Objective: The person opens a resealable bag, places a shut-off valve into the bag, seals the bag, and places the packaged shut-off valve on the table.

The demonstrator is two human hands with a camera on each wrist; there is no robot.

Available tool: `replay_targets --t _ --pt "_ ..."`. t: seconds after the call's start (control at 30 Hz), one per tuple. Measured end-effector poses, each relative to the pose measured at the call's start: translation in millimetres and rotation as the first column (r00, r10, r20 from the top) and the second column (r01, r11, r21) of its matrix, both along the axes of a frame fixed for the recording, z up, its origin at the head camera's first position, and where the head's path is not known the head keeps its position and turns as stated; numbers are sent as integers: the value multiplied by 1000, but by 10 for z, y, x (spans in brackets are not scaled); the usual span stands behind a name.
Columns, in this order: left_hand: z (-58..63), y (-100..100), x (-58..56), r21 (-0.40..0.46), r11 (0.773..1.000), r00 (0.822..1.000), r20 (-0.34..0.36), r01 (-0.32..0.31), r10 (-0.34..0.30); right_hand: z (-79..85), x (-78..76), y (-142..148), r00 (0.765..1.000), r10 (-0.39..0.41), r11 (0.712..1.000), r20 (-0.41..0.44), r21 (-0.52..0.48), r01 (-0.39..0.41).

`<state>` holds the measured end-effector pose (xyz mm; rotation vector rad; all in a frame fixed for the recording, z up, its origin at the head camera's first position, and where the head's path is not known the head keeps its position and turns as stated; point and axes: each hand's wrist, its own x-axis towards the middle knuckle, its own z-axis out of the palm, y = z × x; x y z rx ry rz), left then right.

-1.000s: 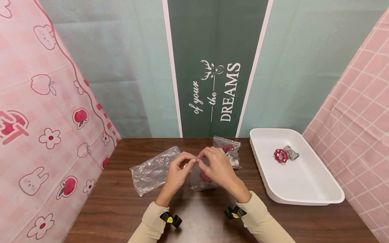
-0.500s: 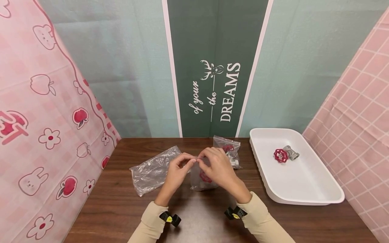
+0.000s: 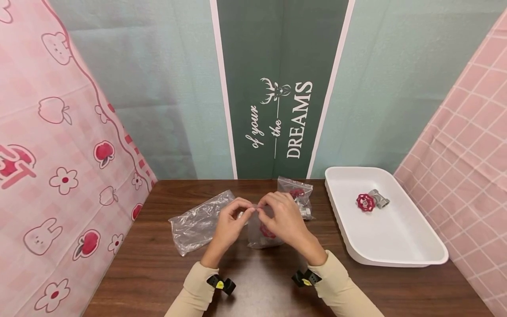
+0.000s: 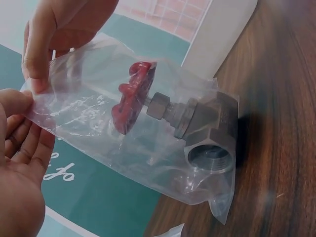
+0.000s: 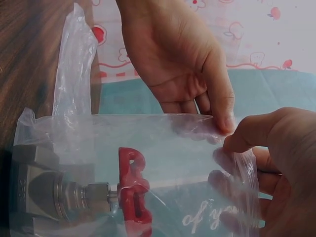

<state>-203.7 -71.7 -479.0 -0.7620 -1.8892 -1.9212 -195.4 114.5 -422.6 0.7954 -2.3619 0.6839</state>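
A clear plastic zip bag [image 4: 94, 113] stands on the table with a metal gate valve [image 4: 212, 123] inside it. The valve's red handwheel [image 4: 133, 98] points up toward the bag's top edge. My left hand [image 3: 231, 222] pinches the top edge at one corner between thumb and fingers. Close beside it, my right hand [image 3: 283, 218] pinches the same edge, with its fingers lying behind the plastic in the right wrist view. The two thumbs are nearly touching. In the head view my right hand hides part of the bag.
An empty-looking crumpled plastic bag [image 3: 198, 224] lies to the left. Behind my right hand lies another zip bag [image 3: 295, 187] with a red-wheeled valve in it. At the right, a white tray [image 3: 396, 246] holds an unbagged valve [image 3: 379, 199] with a red handwheel.
Both hands stay at the bag's top edge, with only slight finger movement. The bags and the tray have not moved on the table.
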Motion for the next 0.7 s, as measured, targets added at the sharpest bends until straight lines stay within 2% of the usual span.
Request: replay_targets --t 0.2,0.43,0.6,0.7 --pt "8 24 10 11 1000 1000 -17 -11 11 6 6 10 1000 4 1000 -8 11 -4" --pt "9 35 29 14 1000 999 41 -6 6 24 23 77 999 -34 999 32 33 33" --pt "17 33 42 -33 999 995 94 -12 15 22 32 177 998 -55 998 34 41 54" --pt "18 49 47 -72 997 993 118 11 -2 12 23 212 998 -44 998 39 37 42"
